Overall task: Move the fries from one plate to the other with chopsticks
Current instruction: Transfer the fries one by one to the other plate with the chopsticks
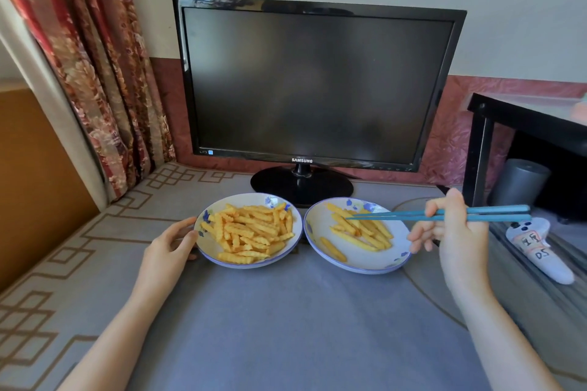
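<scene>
The left hand (171, 243) holds the rim of the left plate (208, 246), which is heaped with crinkle fries (251, 232). The right hand (454, 232) grips blue chopsticks (413, 216), their tips almost together and empty over the right plate (365, 262). I think a weakly pinched fry could slip while crossing.

A home room: floral curtain (95, 73), Samsung monitor (314, 86) on a cloth-covered table (286, 327).

Head cam, wide-angle, looks fwd & down at near table (286, 327), monitor (317, 86) straight ahead.
</scene>
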A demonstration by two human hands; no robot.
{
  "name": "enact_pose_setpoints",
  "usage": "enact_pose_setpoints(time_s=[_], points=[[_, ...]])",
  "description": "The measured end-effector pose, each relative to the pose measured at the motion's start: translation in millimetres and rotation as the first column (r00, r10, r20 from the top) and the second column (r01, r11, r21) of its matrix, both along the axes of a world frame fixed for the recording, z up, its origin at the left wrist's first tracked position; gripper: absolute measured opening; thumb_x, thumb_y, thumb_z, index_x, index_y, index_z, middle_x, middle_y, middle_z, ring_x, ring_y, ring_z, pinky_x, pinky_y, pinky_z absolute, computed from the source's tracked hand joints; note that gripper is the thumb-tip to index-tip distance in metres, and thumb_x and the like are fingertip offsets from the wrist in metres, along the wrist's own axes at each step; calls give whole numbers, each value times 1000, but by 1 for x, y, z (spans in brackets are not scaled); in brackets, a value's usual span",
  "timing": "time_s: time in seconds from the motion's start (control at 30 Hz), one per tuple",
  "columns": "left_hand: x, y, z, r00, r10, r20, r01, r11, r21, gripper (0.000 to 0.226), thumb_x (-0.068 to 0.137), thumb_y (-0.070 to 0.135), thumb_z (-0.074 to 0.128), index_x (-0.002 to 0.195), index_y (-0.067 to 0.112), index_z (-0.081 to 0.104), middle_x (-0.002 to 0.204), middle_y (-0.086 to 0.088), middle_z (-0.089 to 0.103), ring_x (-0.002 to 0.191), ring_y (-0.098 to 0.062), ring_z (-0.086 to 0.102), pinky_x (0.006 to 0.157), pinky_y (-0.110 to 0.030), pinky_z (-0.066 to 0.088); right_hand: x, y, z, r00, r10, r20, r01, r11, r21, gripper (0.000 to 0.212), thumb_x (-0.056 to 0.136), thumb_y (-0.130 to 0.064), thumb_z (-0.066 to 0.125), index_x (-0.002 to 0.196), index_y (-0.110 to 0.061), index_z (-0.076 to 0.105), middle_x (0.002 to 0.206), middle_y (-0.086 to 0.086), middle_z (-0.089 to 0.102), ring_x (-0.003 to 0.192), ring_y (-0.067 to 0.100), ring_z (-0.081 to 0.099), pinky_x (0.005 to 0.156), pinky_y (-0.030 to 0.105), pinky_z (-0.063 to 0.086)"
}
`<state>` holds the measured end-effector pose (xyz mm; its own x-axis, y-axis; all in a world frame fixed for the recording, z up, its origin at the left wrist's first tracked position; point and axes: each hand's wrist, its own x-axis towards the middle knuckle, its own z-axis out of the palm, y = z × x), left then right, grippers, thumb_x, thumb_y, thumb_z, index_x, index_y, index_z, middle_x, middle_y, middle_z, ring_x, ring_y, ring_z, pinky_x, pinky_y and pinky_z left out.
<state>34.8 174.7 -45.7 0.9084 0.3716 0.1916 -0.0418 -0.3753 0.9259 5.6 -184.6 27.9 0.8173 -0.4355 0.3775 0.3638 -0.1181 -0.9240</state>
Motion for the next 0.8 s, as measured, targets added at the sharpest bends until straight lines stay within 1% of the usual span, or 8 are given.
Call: enact_pose_setpoints(time_s=[0.2, 0.4, 0.47, 0.57, 0.7, 0.8], points=[[-1, -3, 2, 1000, -5, 15, 5, 1000, 5, 28, 96, 12, 49, 121, 15, 61, 97, -5, 67, 72, -14, 61, 54, 3, 40, -4, -12, -8, 998, -12, -58, 10, 999, -35, 44, 102, -29, 30, 69, -6, 47, 43, 14, 57, 32, 23, 48, 36, 22, 29], [1, 0, -1, 1000, -6, 4, 6, 1000, 0, 30, 96, 13, 49, 123, 16, 62, 98, -3, 68, 72, -15, 63, 53, 2, 41, -5, 0, 1, 1000, 26, -11, -26, 1000, -14, 42, 102, -26, 30, 70, -6, 48, 42, 14, 56, 31, 23, 46, 37, 22, 28], [1, 0, -1, 1000, -5, 4, 5, 1000, 5, 29, 96, 14, 49, 122, 17, 61, 97, -2, 68, 71, -14, 63, 53, 2, 41, -5, 12, 6, 998, 69, 2, -69, 998, -5, 42, 102, -25, 31, 68, -6, 48, 42, 15, 55, 31, 25, 46, 37, 22, 28], [1, 0, -1, 1000, -3, 0, 3, 1000, -1, 29, 95, 14, 49, 121, 18, 62, 96, -1, 67, 71, -15, 64, 53, 2, 41, -5, 36, 11, 983, 181, -15, -181, 983, -15, 42, 101, -26, 33, 68, -6, 48, 44, 18, 55, 32, 25, 46, 38, 24, 29], [1, 0, -1, 1000, -1, -2, 1, 1000, -1, 29, 95, 14, 50, 121, 18, 61, 97, 0, 67, 72, -15, 65, 53, 2, 42, -3, 68, 13, 948, 312, -66, -315, 949, -32, 43, 102, -26, 32, 69, -4, 49, 42, 14, 54, 30, 23, 46, 38, 23, 29], [1, 0, -1, 1000, -3, 3, 3, 1000, -10, 28, 95, 14, 49, 120, 18, 62, 99, -1, 68, 72, -13, 64, 53, 2, 42, 2, 84, 10, 926, 370, -76, -374, 926, -46, 44, 102, -27, 32, 69, -5, 49, 43, 15, 56, 31, 25, 47, 37, 24, 29]])
